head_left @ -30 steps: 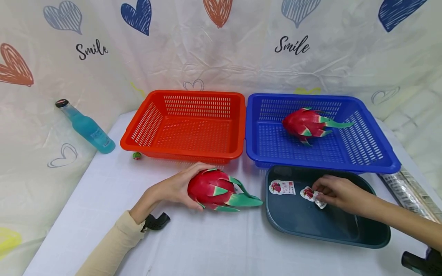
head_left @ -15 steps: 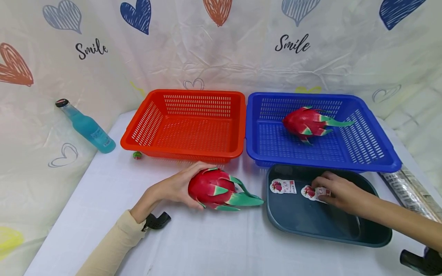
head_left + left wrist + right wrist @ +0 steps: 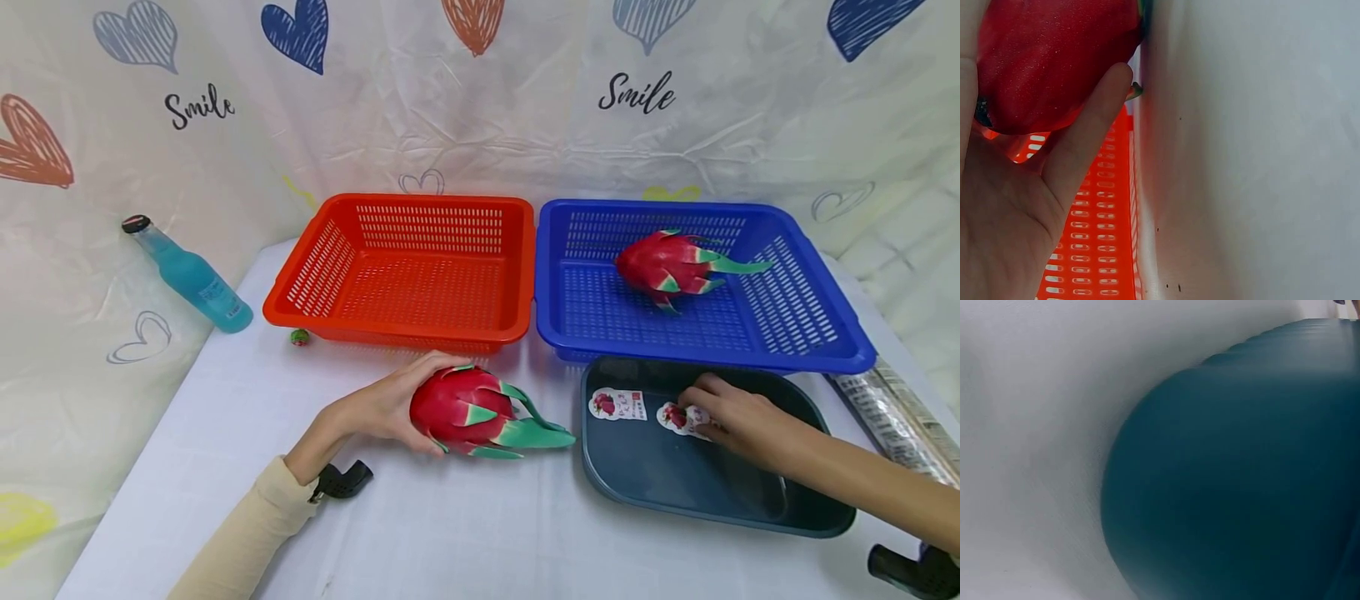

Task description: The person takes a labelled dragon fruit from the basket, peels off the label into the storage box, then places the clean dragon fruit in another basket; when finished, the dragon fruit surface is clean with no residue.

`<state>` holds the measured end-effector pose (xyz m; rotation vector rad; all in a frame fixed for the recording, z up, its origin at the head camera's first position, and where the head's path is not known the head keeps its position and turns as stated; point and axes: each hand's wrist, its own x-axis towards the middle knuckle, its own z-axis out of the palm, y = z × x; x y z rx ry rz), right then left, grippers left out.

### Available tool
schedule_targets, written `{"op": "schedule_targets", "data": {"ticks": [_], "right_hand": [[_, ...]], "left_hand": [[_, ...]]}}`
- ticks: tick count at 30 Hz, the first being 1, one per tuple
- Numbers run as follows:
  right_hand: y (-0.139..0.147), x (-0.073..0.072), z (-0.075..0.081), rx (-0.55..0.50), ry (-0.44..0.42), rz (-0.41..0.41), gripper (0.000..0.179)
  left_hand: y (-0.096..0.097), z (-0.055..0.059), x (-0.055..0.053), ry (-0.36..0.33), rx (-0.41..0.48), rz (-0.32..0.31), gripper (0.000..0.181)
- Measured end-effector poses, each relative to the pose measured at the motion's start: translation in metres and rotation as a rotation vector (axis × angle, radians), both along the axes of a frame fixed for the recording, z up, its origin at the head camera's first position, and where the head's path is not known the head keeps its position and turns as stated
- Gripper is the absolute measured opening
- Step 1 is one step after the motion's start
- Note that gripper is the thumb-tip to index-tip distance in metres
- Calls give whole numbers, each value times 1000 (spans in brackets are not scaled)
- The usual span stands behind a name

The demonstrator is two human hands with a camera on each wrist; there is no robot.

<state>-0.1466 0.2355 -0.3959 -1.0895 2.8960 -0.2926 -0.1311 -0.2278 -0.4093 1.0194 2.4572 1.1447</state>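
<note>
My left hand [image 3: 397, 408] grips a red dragon fruit [image 3: 461, 408] with green scales from its left end, on the white tabletop. In the left wrist view the thumb [image 3: 1094, 125] lies along the underside of the fruit [image 3: 1054, 62]. Inside the dark teal tray [image 3: 675, 492], my right hand [image 3: 738, 421] pinches the right end of a white sticker [image 3: 677, 417] printed with a dragon fruit; the fingers cover part of it. A matching sticker [image 3: 618, 404] lies flat at the tray's left. The right wrist view shows only the tray's outside [image 3: 1229, 462] and the table.
Behind stand a red basket [image 3: 427, 292] and a blue basket [image 3: 577, 317], which holds another dragon fruit [image 3: 663, 267]. A blue bottle [image 3: 198, 283] and a small green-red ball [image 3: 300, 337] are at the left. A silvery package [image 3: 892, 417] lies right of the tray.
The sticker at my right hand looked folded and tilted a second ago; it now lies flatter under the fingertips. The left hand and its dragon fruit stay in place.
</note>
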Motion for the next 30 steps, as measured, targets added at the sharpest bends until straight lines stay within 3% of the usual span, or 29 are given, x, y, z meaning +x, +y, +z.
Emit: {"op": "schedule_targets", "data": {"ticks": [10, 20, 30], "right_hand": [[1, 0, -1, 21, 16, -10, 32], [5, -1, -3, 51, 100, 38, 36], [6, 1, -6, 94, 197, 100, 33]], "left_hand": [[0, 0, 0, 4, 4, -3, 99], [-1, -1, -3, 28, 20, -22, 100], [0, 0, -1, -7, 10, -3, 98]]}}
